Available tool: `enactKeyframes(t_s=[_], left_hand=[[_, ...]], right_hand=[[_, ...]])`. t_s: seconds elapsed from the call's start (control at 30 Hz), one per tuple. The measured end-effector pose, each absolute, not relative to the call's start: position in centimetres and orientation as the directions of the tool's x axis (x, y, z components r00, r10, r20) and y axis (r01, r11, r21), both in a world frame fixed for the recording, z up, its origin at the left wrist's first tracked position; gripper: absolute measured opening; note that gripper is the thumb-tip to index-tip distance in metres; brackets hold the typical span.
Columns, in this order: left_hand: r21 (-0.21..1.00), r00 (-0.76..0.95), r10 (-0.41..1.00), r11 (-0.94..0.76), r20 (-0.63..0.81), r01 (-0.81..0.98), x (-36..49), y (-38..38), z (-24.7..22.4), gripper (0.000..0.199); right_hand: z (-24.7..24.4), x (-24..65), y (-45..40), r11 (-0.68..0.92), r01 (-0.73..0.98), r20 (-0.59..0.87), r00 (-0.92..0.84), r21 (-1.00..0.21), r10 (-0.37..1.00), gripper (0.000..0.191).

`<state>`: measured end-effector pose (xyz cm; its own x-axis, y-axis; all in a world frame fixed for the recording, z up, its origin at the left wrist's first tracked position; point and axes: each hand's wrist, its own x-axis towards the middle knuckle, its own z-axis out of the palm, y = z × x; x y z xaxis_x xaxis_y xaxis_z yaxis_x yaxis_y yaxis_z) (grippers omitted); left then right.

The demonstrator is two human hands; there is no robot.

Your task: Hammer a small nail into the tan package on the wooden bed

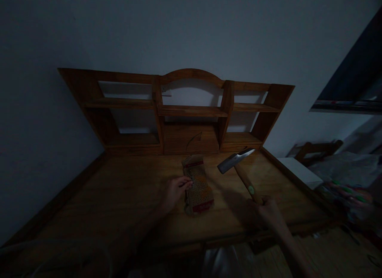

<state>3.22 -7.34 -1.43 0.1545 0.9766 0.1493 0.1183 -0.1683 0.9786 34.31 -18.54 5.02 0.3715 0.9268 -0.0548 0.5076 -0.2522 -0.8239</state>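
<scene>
My right hand (265, 210) is closed around the lower end of the wooden handle of a hammer (245, 179). The hammer's metal head, blunt at one end and tapered at the other, is raised over the desk. My left hand (176, 189) is pinched at the left edge of a flattened packet (201, 190). Its fingertips touch the packet, and whatever small thing may be between them is too dark to make out. The packet is brown with orange patches and red bands at both ends, and it lies on the wooden desk (119, 190).
A wooden shelf unit (191, 111) with several compartments stands along the desk's back edge against the wall. To the right are a white surface (298, 170), a wooden chair back (318, 148) and a heap of plastic bags (352, 170). The room is dim.
</scene>
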Motion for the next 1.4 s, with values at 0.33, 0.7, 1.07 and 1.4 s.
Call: enactKeyframes(t_s=[0.33,0.7,1.07,1.4], left_hand=[[0.935,0.181,0.965,-0.232,0.188,0.268,3.0,-7.6,-0.8,0.027],[0.895,0.194,0.95,-0.3,0.246,0.33,2.9,-7.3,-1.5,0.027],[0.904,0.217,0.948,-0.294,0.234,0.309,3.3,-7.9,-0.5,0.026],[0.903,0.19,0.951,-0.296,0.245,0.313,3.2,-7.5,-1.0,0.023]], right_hand=[[5.0,34.4,-18.2,-0.3,0.48,-0.108,0.387,-0.825,0.916,0.027],[6.7,33.9,-18.0,-0.271,0.948,0.262,0.307,-0.165,0.915,0.029],[8.8,29.6,-16.9,-0.229,0.973,0.373,0.208,0.012,0.904,0.02],[7.7,28.8,-17.2,-0.155,0.987,0.245,0.141,0.038,0.959,0.015]])
